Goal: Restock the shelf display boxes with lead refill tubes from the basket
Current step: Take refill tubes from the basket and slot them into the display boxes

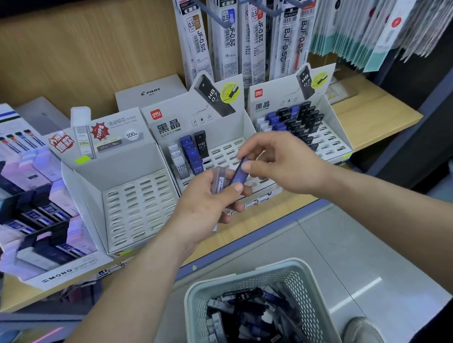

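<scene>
My left hand (207, 201) grips a few lead refill tubes, among them a clear grey tube (218, 180). My right hand (280, 163) pinches the top of a blue tube (239, 174) that still lies against my left thumb. Both hands hover over the front of the middle display box (219, 155), which has several white, blue and black tubes standing at its back left. The left display box (136, 206) shows bare slots. The right display box (325, 135) is about half filled. A grey-green basket (194, 300) on the floor below holds several tubes.
A MONO box (29, 220) of pastel cases fills the shelf's left end. Refill packs (257, 28) hang on hooks above the boxes. A white PILOT box (152, 92) stands behind. The wooden shelf edge (267, 223) runs below my hands. My shoe (359, 333) is beside the basket.
</scene>
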Action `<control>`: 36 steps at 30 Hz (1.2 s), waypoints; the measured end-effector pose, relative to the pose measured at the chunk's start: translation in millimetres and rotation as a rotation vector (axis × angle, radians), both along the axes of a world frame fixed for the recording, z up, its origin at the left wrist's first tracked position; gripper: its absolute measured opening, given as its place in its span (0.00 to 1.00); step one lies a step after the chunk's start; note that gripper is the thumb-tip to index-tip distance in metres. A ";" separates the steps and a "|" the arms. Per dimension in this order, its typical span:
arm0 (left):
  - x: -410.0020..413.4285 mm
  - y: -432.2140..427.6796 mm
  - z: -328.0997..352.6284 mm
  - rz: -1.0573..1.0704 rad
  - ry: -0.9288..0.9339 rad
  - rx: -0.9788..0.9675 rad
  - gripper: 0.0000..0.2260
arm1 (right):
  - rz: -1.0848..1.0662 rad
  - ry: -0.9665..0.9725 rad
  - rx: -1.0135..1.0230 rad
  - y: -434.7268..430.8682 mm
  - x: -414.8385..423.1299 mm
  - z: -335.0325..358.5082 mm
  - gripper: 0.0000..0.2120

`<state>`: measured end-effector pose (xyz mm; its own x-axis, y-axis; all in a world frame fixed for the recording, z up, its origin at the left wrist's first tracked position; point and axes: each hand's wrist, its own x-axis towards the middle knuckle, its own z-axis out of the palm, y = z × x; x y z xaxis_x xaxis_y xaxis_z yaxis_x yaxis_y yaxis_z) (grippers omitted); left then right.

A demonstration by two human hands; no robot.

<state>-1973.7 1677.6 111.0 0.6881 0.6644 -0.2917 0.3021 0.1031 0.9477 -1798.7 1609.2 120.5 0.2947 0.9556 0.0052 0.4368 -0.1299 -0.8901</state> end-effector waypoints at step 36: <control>-14.4 4.7 -0.2 0.079 0.068 0.078 0.11 | -0.325 0.094 0.204 -12.2 36.0 24.1 0.10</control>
